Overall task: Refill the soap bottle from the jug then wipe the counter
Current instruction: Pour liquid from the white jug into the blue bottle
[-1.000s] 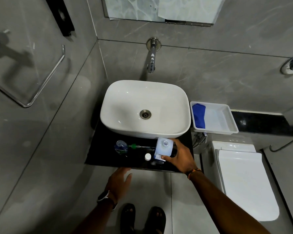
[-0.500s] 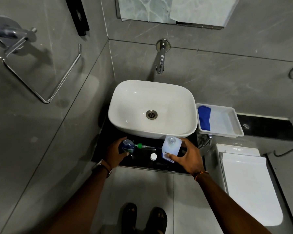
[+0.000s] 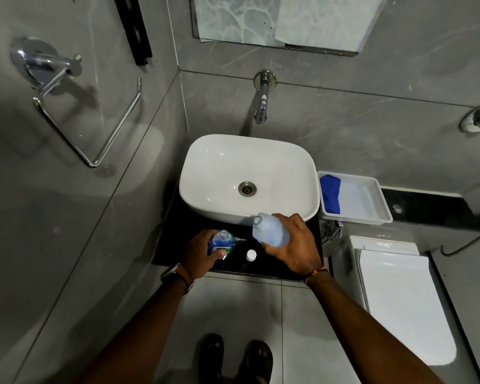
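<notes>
since half a second before, the jug (image 3: 270,231) had left the counter (image 3: 173,242) and was tilted in the air, with its open mouth turned left toward the soap bottle (image 3: 221,242). the left hand (image 3: 198,253) gripped the soap bottle, with fingers and thumb curled around its blue body. the bottle had no pump on it and was at the left part of the black counter, just in front of the white sink (image 3: 219,209). a small white cap (image 3: 251,255) lay on the counter between the two hands. the right hand (image 3: 291,248) held the jug from its right side, fingers wrapped over it and thumb under. further right, a white tray (image 3: 383,209) held a folded blue cloth (image 3: 330,194) at its left end.
</notes>
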